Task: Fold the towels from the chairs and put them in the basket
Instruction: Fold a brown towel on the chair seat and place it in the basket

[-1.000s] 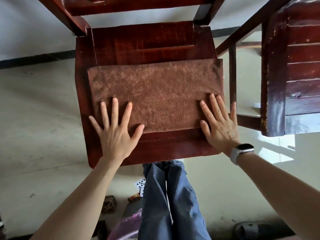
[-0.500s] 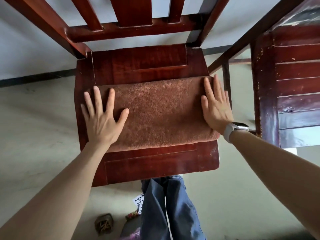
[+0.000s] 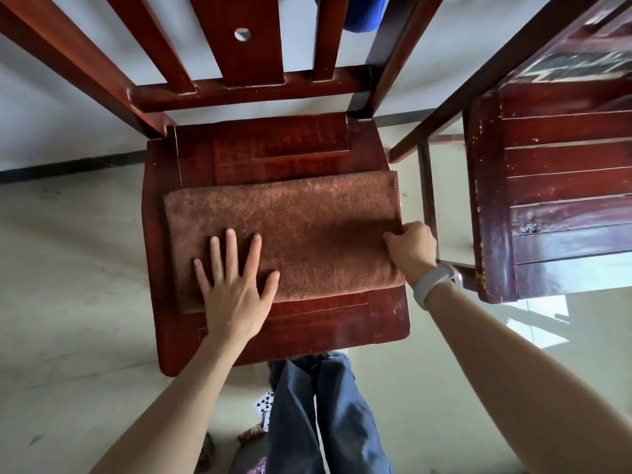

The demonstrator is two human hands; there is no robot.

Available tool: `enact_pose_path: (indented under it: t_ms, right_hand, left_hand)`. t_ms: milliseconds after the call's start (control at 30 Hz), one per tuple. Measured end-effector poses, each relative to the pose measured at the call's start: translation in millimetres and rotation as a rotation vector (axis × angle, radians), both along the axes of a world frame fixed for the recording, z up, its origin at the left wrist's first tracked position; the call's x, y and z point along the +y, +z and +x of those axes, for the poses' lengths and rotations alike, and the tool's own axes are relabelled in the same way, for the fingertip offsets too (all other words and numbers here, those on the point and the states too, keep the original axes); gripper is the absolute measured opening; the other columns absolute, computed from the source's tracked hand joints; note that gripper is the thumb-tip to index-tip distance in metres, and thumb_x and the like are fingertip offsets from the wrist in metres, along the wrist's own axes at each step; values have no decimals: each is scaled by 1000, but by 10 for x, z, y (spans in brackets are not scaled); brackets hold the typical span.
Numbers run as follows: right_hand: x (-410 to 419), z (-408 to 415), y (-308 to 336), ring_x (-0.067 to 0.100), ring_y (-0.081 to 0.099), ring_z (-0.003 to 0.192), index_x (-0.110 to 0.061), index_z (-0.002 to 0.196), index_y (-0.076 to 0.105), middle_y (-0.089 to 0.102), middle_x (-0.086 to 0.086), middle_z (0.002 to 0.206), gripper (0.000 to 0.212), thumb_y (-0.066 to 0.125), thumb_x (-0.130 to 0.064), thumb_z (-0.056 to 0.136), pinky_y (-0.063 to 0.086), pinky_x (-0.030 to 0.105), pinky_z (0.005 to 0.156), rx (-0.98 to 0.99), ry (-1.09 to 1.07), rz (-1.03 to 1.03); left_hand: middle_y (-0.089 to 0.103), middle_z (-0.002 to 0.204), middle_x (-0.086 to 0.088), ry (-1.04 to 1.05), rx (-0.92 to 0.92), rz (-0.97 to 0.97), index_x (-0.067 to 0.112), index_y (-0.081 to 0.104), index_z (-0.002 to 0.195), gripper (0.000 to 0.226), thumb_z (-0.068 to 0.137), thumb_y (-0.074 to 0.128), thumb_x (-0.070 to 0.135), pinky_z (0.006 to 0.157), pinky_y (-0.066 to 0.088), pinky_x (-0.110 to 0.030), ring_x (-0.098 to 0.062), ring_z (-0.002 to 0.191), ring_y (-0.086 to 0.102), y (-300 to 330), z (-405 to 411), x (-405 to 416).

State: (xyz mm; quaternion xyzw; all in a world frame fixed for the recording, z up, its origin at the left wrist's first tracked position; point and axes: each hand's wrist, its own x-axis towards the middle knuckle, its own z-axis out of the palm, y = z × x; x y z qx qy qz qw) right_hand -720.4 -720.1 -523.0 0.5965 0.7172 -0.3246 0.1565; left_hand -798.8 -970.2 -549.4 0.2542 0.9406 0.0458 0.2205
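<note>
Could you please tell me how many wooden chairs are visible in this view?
2. One chair is directly in front of the person, with the brown towel lying on its seat. A second chair stands to its right, cut off by the frame edge.

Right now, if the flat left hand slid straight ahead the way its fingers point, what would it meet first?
Only more brown towel under the left hand, then bare chair seat; beyond that probably the backrest rail, though depth is unclear.

Towel [image 3: 290, 227] on chair [image 3: 273, 148] seat; second chair [image 3: 564, 200] right.
</note>
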Motion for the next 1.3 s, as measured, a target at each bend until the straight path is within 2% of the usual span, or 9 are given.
enact_pose_path:
  t_ms: [267, 400, 600, 700, 800, 900, 1033, 1167, 1300]
  right_hand:
    - [-52, -16, 115, 28, 44, 55, -3, 58, 47, 46, 6, 55, 20, 57, -12, 73, 33, 28, 51, 45, -29, -16]
    - [-71, 44, 150, 29, 54, 71, 10, 84, 62, 58, 14, 72, 22, 60, -11, 77, 40, 29, 62, 93, -41, -47]
    - [-101, -6, 82, 35, 57, 82, 8, 90, 63, 65, 25, 94, 24, 60, -12, 79, 43, 33, 68, -9, -45, -56]
    - [-130, -15, 57, 35, 54, 95, 1, 97, 59, 59, 18, 100, 29, 59, -19, 77, 46, 40, 83, -59, 43, 14]
    - [-183, 29, 81, 24, 50, 84, -5, 106, 53, 54, 6, 91, 32, 60, -18, 77, 43, 34, 80, 100, 16, 37]
    - [-135, 66, 169, 17, 58, 78, -4, 103, 62, 62, 0, 81, 27, 64, -20, 82, 49, 30, 73, 367, -206, -155]
    - [-35, 34, 336, 25, 64, 84, -19, 79, 66, 66, 3, 79, 9, 60, -17, 86, 53, 50, 86, 439, -368, -387]
    - [-123, -138, 589, 24, 63, 88, -18, 101, 59, 64, 3, 87, 16, 63, -16, 85, 54, 45, 84, 551, -181, -440]
    - [-576, -517, 893, 19, 62, 73, -16, 105, 53, 61, 7, 84, 23, 63, -15, 84, 53, 34, 64, 622, 112, -491]
  left_hand:
    - [2, 157, -8, -6, -36, -14, 30, 17, 146, 69, 87, 45, 53, 111, 3, -57, -31, 144, -3, 70, -41, 0]
    - [-2, 157, -6, -36, -68, -7, 31, 15, 146, 69, 87, 45, 52, 112, 3, -55, -28, 144, -6, 119, -93, -40]
    - [-7, 157, -3, -43, -87, -1, 35, 10, 146, 69, 87, 43, 53, 113, 0, -53, -25, 143, -11, 86, -116, -62]
    - [-6, 157, -3, -44, -72, 9, 35, 11, 146, 69, 87, 43, 53, 113, 0, -53, -25, 144, -10, 65, -105, -81]
    - [-2, 157, -3, -45, -58, 28, 35, 14, 145, 69, 86, 45, 52, 113, 2, -53, -26, 144, -7, 56, -108, -92]
    - [-2, 157, -3, -53, -73, 38, 34, 15, 145, 69, 87, 46, 51, 113, 2, -53, -26, 144, -6, 71, -121, -95]
    - [-2, 157, -2, -36, -104, 55, 34, 17, 145, 66, 88, 48, 47, 114, 0, -50, -24, 144, -7, 129, -144, -86]
    - [35, 148, -6, 240, -194, 396, 16, 50, 131, 42, 90, 55, 24, 113, 13, -38, -22, 141, 21, 306, -198, -43]
    - [62, 113, 1, 883, -520, 762, 16, 62, 110, 22, 91, 53, 12, 98, 38, -23, -16, 115, 54, 555, -201, -170]
